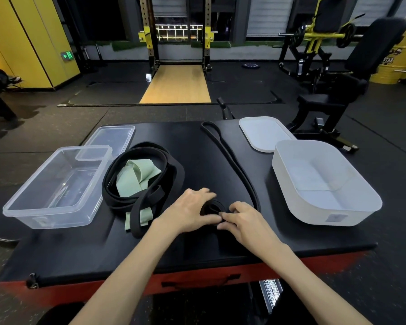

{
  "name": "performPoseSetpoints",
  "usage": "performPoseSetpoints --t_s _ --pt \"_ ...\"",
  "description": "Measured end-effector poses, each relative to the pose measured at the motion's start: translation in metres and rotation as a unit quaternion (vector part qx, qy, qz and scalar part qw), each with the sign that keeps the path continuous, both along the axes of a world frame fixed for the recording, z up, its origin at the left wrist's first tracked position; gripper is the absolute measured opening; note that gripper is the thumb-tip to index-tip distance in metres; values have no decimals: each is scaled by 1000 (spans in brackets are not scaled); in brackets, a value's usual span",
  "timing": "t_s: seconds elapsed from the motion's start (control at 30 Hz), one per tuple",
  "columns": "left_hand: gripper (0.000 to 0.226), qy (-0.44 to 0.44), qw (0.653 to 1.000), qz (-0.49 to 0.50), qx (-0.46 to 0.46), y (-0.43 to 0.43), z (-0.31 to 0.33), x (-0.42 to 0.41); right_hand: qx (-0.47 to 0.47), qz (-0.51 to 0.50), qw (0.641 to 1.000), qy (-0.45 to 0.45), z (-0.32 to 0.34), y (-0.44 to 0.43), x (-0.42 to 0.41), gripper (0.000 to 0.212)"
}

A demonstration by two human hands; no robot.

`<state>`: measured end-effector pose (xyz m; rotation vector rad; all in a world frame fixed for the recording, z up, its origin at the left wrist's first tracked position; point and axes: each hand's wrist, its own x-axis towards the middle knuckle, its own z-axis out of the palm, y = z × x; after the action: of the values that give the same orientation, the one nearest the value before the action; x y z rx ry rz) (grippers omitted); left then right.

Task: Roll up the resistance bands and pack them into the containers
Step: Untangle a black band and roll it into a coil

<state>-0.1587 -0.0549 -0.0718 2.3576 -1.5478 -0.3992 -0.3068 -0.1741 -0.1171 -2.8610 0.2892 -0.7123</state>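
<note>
A thin black resistance band (230, 156) runs from the far middle of the black padded platform (197, 249) down to a small coil between my hands. My left hand (188, 209) curls around the coil's left side. My right hand (246, 221) pinches the band at the coil's right edge. To the left lies a loose pile: a wide black band (145, 207) looped around a pale green band (136, 179). A clear plastic container (56, 186) stands at the left and a white container (324, 181) at the right, both with nothing inside.
A clear lid (110, 139) lies behind the clear container and a white lid (265, 132) behind the white one. Beyond the platform is gym floor with a squat rack (178, 43), a black bench machine (352, 73) at right and yellow walls at left.
</note>
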Motion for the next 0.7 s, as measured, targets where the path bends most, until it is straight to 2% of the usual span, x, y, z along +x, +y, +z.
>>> performPoseSetpoints --t_s 0.07,0.2,0.4,0.6,0.7 --pt "77 20 995 -90 38 -2 6 3 -7 8 1000 3 1 -1 0 31" --pt "62 -57 988 -136 52 -4 -1 8 18 26 999 17 1 -6 -6 24" --pt "50 -73 993 -86 -33 6 -27 -1 2 14 1000 23 -3 -11 -14 43" --pt "51 -80 993 -6 -81 6 -40 -26 59 -62 996 -34 -9 -7 -13 25" --pt "52 -73 993 45 -78 2 -40 -40 56 -76 995 -30 -8 -1 -10 27"
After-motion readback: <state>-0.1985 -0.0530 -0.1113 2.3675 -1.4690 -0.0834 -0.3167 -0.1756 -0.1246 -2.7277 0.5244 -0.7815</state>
